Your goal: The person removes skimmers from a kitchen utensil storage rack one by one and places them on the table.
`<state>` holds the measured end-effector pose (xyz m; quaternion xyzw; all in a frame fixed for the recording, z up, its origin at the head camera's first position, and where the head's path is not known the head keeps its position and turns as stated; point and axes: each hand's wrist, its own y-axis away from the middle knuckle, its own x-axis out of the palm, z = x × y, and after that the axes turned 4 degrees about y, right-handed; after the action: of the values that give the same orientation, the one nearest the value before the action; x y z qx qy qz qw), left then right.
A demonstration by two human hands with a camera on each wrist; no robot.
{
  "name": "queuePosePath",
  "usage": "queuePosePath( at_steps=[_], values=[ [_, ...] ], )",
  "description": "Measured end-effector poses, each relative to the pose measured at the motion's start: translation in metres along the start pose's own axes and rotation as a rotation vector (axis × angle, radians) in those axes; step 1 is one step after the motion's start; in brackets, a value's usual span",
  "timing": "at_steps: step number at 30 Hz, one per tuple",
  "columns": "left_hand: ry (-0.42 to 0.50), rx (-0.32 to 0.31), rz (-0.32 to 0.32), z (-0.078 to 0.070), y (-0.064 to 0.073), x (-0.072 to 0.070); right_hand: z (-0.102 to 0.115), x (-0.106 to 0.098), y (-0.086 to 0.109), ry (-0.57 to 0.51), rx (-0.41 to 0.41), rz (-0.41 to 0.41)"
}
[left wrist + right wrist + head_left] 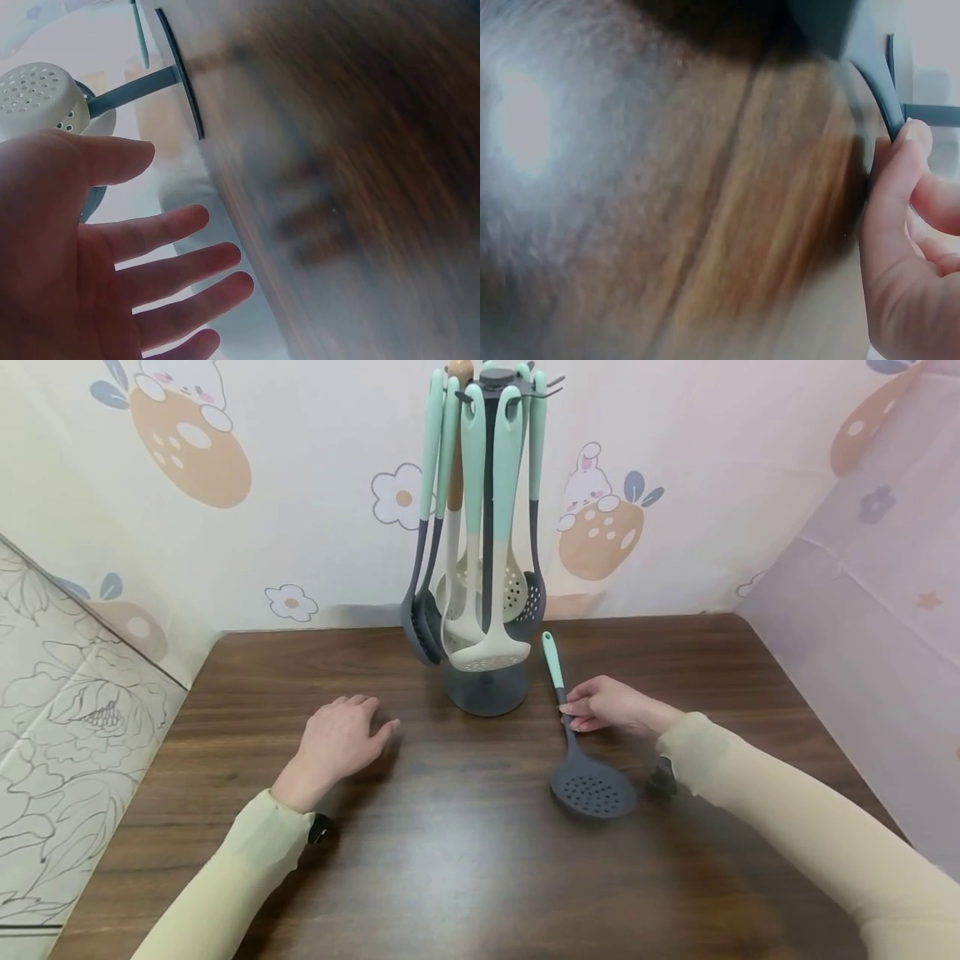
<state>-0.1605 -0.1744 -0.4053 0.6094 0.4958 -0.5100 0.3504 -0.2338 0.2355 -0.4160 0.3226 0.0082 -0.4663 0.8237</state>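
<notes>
A dark grey skimmer [592,787] with round holes and a mint-green handle lies at the right of the wooden table [450,877], its handle toward the back. My right hand [609,703] pinches its grey neck between thumb and fingers; in the right wrist view the fingers [900,195] close on that neck. Over the table's left side is my left hand [339,739], holding nothing. Its fingers [180,270] are spread and relaxed in the left wrist view. Nearest to it stands the utensil stand [487,693], apart from the hand.
Several mint-handled utensils hang on the stand, among them a white skimmer [491,652] at the front and a dark grey ladle [414,627] at the left. A patterned cloth [322,510] covers the wall behind the table. A floral-patterned surface [67,735] borders the left side.
</notes>
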Motion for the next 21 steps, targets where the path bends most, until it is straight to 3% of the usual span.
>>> queuePosePath(
  at_steps=[7,14,21],
  values=[
    [0.023,-0.003,0.018,-0.004,-0.004,0.001,0.001,0.000,0.008,0.097,0.031,-0.085],
    [0.020,0.005,0.001,-0.005,-0.002,0.008,0.003,0.001,0.011,0.165,0.029,-0.104],
    [0.016,-0.006,-0.010,-0.002,-0.002,0.001,0.007,0.003,0.008,0.203,0.041,-0.141]
  ],
)
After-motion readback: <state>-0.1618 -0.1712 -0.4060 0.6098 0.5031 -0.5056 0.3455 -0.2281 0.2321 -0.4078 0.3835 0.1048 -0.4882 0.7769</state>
